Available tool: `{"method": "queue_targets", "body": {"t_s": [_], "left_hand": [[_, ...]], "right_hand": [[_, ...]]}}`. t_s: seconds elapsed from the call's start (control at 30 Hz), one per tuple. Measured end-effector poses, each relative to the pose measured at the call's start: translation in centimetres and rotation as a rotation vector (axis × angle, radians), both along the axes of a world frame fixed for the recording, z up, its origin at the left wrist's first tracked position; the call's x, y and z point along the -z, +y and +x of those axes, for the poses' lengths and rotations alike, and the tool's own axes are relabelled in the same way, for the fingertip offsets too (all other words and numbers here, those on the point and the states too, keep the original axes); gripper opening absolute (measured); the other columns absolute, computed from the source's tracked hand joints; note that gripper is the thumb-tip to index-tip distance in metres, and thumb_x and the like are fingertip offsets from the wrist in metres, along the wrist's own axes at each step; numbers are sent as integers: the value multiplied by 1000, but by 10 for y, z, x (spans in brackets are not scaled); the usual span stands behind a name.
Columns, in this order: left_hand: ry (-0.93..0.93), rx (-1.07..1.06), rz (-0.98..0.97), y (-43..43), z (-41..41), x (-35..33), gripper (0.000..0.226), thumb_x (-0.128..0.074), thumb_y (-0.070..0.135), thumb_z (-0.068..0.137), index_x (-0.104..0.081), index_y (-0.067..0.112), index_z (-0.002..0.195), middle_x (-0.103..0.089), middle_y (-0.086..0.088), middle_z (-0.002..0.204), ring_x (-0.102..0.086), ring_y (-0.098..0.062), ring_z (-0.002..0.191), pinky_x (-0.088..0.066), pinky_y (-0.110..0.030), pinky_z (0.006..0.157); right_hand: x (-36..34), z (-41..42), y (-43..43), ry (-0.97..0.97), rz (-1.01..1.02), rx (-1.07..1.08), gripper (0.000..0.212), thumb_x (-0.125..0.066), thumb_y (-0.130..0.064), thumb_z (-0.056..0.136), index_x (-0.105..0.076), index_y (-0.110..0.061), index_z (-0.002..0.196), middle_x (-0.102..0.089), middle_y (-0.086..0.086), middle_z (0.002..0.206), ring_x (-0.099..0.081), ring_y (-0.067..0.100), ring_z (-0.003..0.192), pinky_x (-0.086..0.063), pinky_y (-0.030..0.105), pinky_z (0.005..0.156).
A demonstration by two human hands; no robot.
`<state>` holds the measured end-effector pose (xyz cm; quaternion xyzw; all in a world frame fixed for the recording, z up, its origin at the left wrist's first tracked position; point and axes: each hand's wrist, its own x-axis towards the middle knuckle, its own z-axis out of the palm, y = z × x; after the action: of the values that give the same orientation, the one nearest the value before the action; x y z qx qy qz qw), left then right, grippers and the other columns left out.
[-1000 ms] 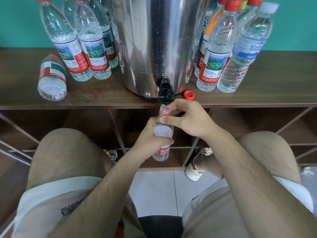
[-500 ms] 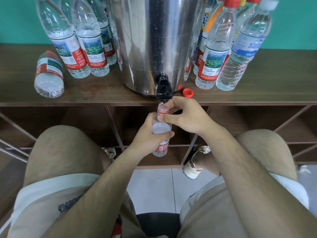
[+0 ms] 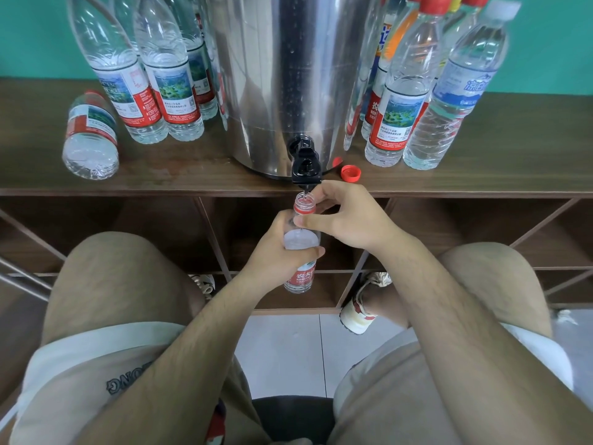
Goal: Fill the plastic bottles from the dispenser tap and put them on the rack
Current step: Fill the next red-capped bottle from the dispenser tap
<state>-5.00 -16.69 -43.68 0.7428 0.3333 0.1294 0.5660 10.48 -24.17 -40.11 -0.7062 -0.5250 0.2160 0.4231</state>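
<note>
Before a wooden shelf [image 3: 481, 175], a small bottle [image 3: 303, 276] is gripped round its body by the left hand [image 3: 272, 255] and pinched at the neck by the right hand [image 3: 348, 220], under the tap [image 3: 305, 168]. Its thin plastic is judged light and easily dented, so it is best held mid-body.

My left hand [image 3: 272, 255] brings the bottle [image 3: 301, 274] up a little, so its open mouth now sits closer under the tap [image 3: 305, 167]. My right hand [image 3: 346, 220] rises with it, fingers at the neck.
</note>
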Motion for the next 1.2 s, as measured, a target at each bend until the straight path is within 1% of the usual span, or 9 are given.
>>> {"method": "queue_targets", "body": {"t_s": [0.23, 0.33, 0.4, 0.57, 0.67, 0.83, 0.97, 1.1, 1.2], "left_hand": [[-6, 7, -1, 1, 0, 3, 74, -82, 19, 88, -38, 25, 147, -58, -1, 136, -60, -22, 123, -54, -44, 106], [-7, 5, 5, 3, -1, 7, 74, -82, 21, 87, -38, 27, 147, -57, 2, 136, -59, -17, 119, -54, -34, 101], [-3, 4, 10, 5, 0, 9, 75, -82, 22, 88, -37, 28, 148, -56, 3, 135, -58, -16, 118, -52, -32, 98], [2, 7, 19, 6, 1, 13, 75, -83, 24, 86, -37, 31, 146, -55, 10, 127, -58, -13, 110, -50, -19, 84], [7, 2, 32, 5, 1, 12, 75, -84, 25, 86, -38, 31, 146, -56, 9, 127, -59, -13, 110, -51, -22, 87], [9, 5, 13, 4, 0, 10, 75, -83, 24, 87, -37, 31, 146, -57, 5, 133, -60, -17, 118, -54, -33, 96], [8, 3, 8, 5, 0, 10, 76, -83, 23, 87, -37, 29, 148, -57, 1, 135, -60, -21, 122, -54, -42, 105], [9, 4, 13, 6, 0, 11, 76, -83, 24, 87, -37, 30, 147, -57, 4, 133, -60, -17, 117, -54, -34, 98], [13, 14, 12, 5, 1, 11, 75, -83, 25, 87, -37, 30, 146, -57, 4, 132, -61, -19, 118, -55, -35, 99]], "right_hand": [[2, 0, 1, -12, 4, -4, 23, -89, -37, 80, -76, -25, 94, -76, -15, 94, -71, 4, 90, -58, 24, 82], [1, 0, 1, -20, -7, -1, 23, -88, -38, 80, -76, -25, 95, -76, -13, 94, -71, 5, 91, -59, 34, 87], [1, 0, 1, -23, -12, -1, 23, -88, -38, 80, -76, -26, 95, -76, -13, 94, -71, 5, 91, -59, 37, 88], [0, -2, 0, -23, -14, 1, 22, -88, -38, 81, -75, -26, 94, -76, -14, 94, -71, 5, 91, -60, 37, 87], [0, -2, 0, -24, -11, 3, 21, -88, -37, 81, -76, -26, 94, -76, -13, 94, -71, 5, 91, -59, 35, 87], [3, -1, 0, -26, -6, -6, 23, -89, -37, 80, -76, -24, 93, -76, -14, 93, -71, 4, 90, -58, 29, 85], [2, -2, 1, -26, -3, -1, 23, -89, -38, 79, -77, -25, 93, -76, -15, 93, -71, 4, 91, -59, 32, 86], [-1, -4, 1, -26, -9, 3, 22, -89, -38, 79, -76, -25, 92, -76, -13, 93, -71, 6, 91, -59, 38, 88], [-2, -4, 0, -37, -15, 9, 23, -89, -38, 79, -76, -25, 93, -76, -13, 93, -71, 5, 91, -59, 40, 88]]}}
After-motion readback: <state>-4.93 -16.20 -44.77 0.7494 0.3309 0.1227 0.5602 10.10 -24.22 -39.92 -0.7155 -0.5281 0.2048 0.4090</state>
